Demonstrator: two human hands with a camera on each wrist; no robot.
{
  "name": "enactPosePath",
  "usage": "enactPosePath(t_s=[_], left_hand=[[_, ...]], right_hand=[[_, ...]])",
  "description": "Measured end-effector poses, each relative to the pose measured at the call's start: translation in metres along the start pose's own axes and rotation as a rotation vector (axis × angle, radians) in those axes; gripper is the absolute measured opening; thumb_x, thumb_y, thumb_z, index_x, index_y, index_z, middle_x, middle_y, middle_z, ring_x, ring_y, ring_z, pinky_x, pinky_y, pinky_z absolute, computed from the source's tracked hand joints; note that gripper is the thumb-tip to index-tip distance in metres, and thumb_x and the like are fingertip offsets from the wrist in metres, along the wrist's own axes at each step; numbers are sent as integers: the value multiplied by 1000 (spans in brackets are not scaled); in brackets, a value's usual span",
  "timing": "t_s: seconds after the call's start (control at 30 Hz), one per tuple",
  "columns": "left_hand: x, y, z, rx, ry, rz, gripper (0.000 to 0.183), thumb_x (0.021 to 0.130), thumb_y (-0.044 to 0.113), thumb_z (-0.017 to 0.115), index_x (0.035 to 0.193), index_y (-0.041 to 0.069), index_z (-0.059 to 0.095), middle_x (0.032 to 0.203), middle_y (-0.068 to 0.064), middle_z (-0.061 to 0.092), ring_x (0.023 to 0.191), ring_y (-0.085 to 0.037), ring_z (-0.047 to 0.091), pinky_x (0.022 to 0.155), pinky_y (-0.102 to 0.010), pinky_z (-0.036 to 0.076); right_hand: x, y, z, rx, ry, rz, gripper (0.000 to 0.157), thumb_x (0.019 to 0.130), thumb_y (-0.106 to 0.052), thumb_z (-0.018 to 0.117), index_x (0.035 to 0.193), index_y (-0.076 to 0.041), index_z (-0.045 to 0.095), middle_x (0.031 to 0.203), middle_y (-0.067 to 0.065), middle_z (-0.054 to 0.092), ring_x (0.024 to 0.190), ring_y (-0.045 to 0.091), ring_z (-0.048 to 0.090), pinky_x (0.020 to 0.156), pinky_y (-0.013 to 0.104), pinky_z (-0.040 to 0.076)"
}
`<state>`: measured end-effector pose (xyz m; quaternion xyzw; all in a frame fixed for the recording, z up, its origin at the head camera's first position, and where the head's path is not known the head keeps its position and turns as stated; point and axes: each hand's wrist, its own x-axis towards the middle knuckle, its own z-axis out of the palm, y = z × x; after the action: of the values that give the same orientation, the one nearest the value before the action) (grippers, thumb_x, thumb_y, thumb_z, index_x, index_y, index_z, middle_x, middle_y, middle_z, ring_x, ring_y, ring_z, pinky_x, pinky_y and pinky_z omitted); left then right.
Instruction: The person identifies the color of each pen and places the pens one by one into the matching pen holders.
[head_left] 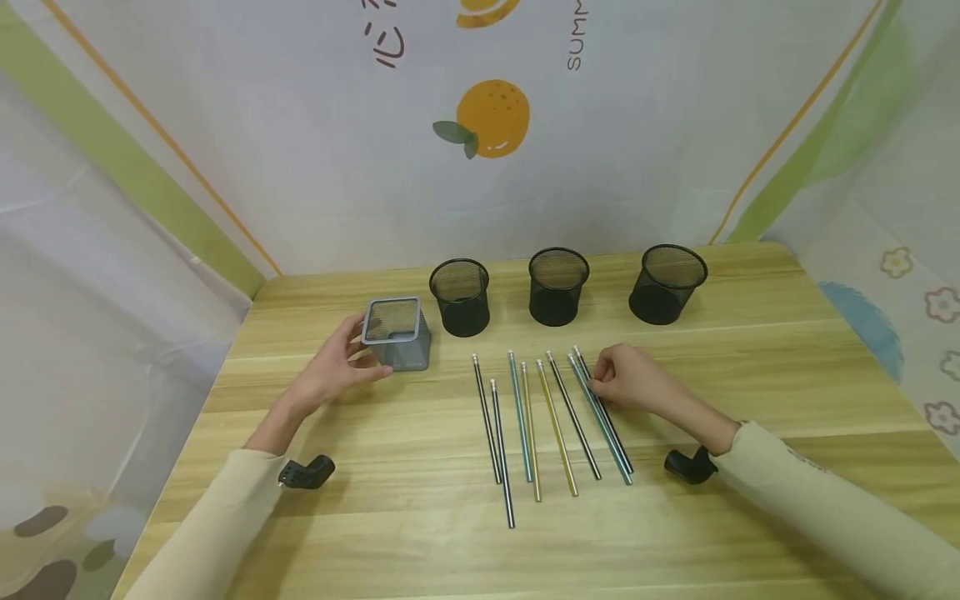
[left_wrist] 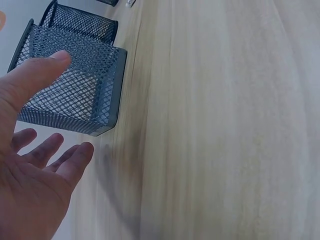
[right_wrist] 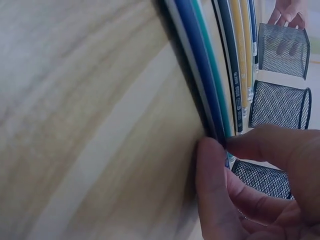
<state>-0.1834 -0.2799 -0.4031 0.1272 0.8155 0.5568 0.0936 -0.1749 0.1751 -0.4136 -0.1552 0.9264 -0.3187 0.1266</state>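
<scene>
- Right hand (head_left: 628,379) pinches the rightmost dark pencil (head_left: 617,439) — the teal pencil (head_left: 614,448), just beside it, could drag along.
- Left hand (head_left: 337,367), fingers spread around the gray holder (head_left: 406,352) — closing unevenly could tip it.

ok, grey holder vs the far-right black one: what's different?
Shape: the grey holder is square, the black holder round.
Position: the grey holder is leftmost of the four, the black holder rightmost.
Hands: the left hand is at the grey holder; no hand is at the black holder.
Shared: both are open-topped mesh and look empty.
</scene>
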Motion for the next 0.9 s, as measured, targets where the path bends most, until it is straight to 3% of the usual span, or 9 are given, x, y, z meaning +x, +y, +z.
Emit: enactPosePath(t_s=[0.2,0.47,0.73,0.9], left_hand=[[2,-1,2,-25,1,-12,94,86,-5,79,159,2,20,158,-24,28,142,-44,32,114,-53,35],[5,-2,3,-56,13,8,91,86,-6,78,158,0,22,158,-23,29,143,-43,33,115,-55,33],[9,-4,5,-79,23,9,90,87,-5,78,158,1,23,154,-23,35,142,-41,35,114,-53,35],[13,-3,8,-80,29,15,90,87,-5,78,157,0,24,155,-25,34,143,-41,33,114,-53,36]], right_hand=[[0,2,-1,-53,3,10,17,87,-7,74,74,-7,62,60,-2,59,49,12,58,53,29,48],[2,-1,-4,-46,-36,45,20,83,-4,71,69,-8,59,53,-2,56,45,13,58,48,27,46],[3,-3,-6,-128,-31,42,29,76,-8,72,59,-15,50,53,-6,41,51,12,39,49,27,34],[1,-1,-12,-109,-13,47,17,74,-7,73,67,-10,57,62,-1,53,56,15,47,50,27,40]])
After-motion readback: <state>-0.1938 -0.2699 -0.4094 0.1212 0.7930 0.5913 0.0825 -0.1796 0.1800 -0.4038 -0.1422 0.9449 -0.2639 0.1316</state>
